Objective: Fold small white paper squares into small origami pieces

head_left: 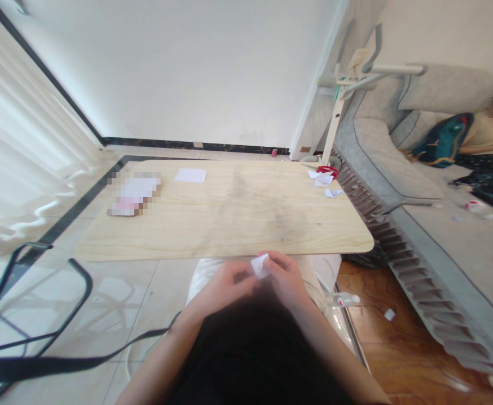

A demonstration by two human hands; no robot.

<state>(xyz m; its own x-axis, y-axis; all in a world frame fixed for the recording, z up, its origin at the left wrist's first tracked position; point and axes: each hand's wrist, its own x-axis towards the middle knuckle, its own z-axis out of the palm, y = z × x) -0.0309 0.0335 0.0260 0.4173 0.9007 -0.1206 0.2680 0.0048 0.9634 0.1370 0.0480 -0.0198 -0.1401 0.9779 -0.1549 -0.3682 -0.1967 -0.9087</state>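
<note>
A small piece of folded white paper [259, 265] is held up between my two hands, just in front of the table's near edge. My right hand [284, 274] pinches it from the right. My left hand [230, 281] is closed at its left side, with the fingertips partly hidden and somewhat blurred. At the table's far right lie several folded white paper pieces [323, 179], close to red-handled scissors [327, 171]. A flat stack of white paper [190, 175] rests at the far left of the tabletop.
The wooden table [229, 225] spans the view before me. A blurred-out packet [134, 194] lies on its left. A clear bottle [345, 299] is below at right. A grey sofa [461, 247] stands right, with a person [488, 124] and a backpack [446, 140]. Black metal frame [81, 275] stands left.
</note>
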